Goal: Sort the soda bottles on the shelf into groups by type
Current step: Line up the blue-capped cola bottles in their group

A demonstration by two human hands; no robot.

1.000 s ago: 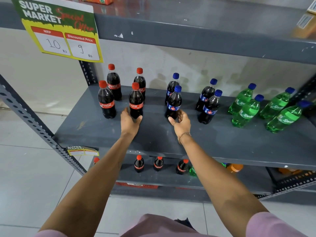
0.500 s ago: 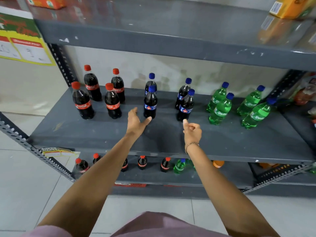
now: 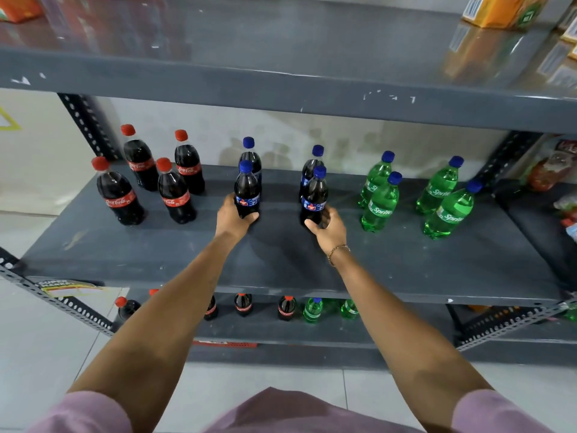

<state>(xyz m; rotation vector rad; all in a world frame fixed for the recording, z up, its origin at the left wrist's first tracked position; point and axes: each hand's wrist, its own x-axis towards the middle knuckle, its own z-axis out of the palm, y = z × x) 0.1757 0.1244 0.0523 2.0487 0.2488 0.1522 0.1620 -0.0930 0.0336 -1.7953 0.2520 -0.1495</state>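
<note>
Several soda bottles stand on the grey middle shelf (image 3: 406,270) in three groups. Red-capped cola bottles (image 3: 175,192) are at the left, blue-capped dark cola bottles in the middle, green Sprite bottles (image 3: 381,203) at the right. My left hand (image 3: 232,220) is wrapped around the base of the front-left blue-capped bottle (image 3: 246,189). My right hand (image 3: 327,228) grips the base of the front-right blue-capped bottle (image 3: 313,195). Two more blue-capped bottles (image 3: 249,154) stand just behind these.
An upper shelf (image 3: 281,89) overhangs the bottles, with orange cartons (image 3: 499,10) on it. The lower shelf (image 3: 281,335) holds more cola and green bottles. Perforated uprights (image 3: 87,126) frame the left side. Packaged goods (image 3: 549,170) sit at the far right.
Both hands were open and off the bottles half a second ago; now each has closed on a front blue-capped bottle. A second ago the left hand held a red-capped bottle.
</note>
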